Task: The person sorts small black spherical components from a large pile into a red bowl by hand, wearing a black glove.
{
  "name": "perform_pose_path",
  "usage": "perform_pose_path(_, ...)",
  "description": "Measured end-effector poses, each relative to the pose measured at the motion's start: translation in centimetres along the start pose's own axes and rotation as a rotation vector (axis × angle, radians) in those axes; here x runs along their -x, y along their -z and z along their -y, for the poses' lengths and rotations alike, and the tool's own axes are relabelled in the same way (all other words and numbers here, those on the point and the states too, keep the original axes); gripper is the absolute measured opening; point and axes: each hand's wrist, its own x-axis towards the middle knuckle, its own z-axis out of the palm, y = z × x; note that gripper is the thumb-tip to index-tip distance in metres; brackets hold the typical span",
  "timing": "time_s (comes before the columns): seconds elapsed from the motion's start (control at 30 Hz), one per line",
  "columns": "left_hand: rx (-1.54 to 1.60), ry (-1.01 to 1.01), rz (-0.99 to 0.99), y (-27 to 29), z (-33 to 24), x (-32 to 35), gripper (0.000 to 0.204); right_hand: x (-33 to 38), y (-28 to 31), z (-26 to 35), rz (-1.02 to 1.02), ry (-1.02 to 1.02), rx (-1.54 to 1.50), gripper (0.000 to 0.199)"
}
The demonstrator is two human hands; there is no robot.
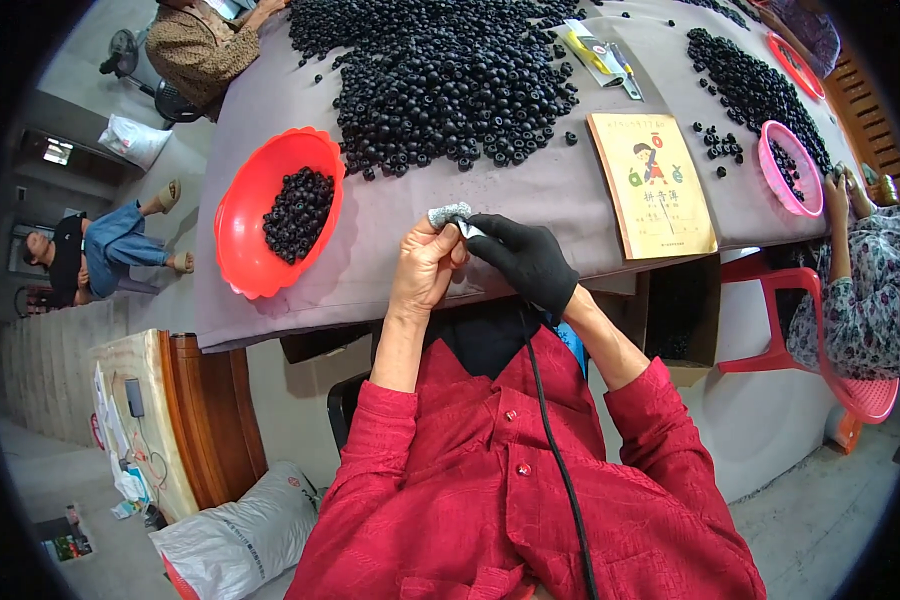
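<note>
Grey and crumpled, a small wad of glittery fabric or foil [449, 214] sits pinched between the two hands at the near edge of the mauve cloth-covered table [390, 250]; what exactly it is stays hard to make out, since fingers cover its lower half. The bare left hand [427, 266] rises from its red sleeve with the wrist bent toward 12 o'clock, thumb and fingertips closed on the wad. The right hand in a black glove [526, 259] reaches in from 3 o'clock, fingers curled onto the same wad (the glove hides how tightly). A black cable [555, 450] runs down over the red shirt and leaves the picture at 6 o'clock. At 9 o'clock of the hands lies a red plastic bowl [245, 230] holding black beads; at 12 o'clock spreads a large heap of black round beads [440, 70], cut off by the rim. At 2 o'clock lies a tan paper exercise book [652, 185].
</note>
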Motion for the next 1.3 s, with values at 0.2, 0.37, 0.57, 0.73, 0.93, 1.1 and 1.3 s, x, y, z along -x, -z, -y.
perform_pose_path(0.2, -0.029, -0.015, -0.011, -0.1, 0.1, 0.0, 0.017, 0.0, 0.1, 0.2, 0.043, -0.178, -0.062, 0.032)
perform_pose_path(0.37, -0.056, -0.026, -0.039, -0.2, 0.2, 0.0, 0.016, 0.1, 0.0, 0.1, 0.053, -0.032, 0.082, 0.026)
perform_pose_path(0.57, -0.061, -0.037, -0.010, -0.1, 0.1, 0.1, 0.016, 0.0, -0.3, 0.2, 0.024, -0.107, 0.022, 0.029)
perform_pose_path(0.73, -0.078, -0.036, -0.041, -0.4, 0.0, 0.2, 0.017, -0.2, 0.0, 1.0, 0.036, -0.223, -0.086, 0.031)
perform_pose_path(0.93, -0.092, -0.039, -0.033, 0.0, 0.1, 0.2, 0.018, -0.3, 0.1, 1.1, 0.049, -0.226, -0.113, 0.031)
perform_pose_path(1.1, -0.103, -0.040, -0.052, -0.1, 0.2, 0.2, 0.018, -0.2, -0.4, 0.2, 0.006, -0.189, -0.132, 0.033)
perform_pose_path(1.3, -0.104, -0.038, -0.046, -0.1, 0.2, 0.2, 0.017, -0.2, -0.2, 0.5, 0.002, -0.203, -0.117, 0.033)
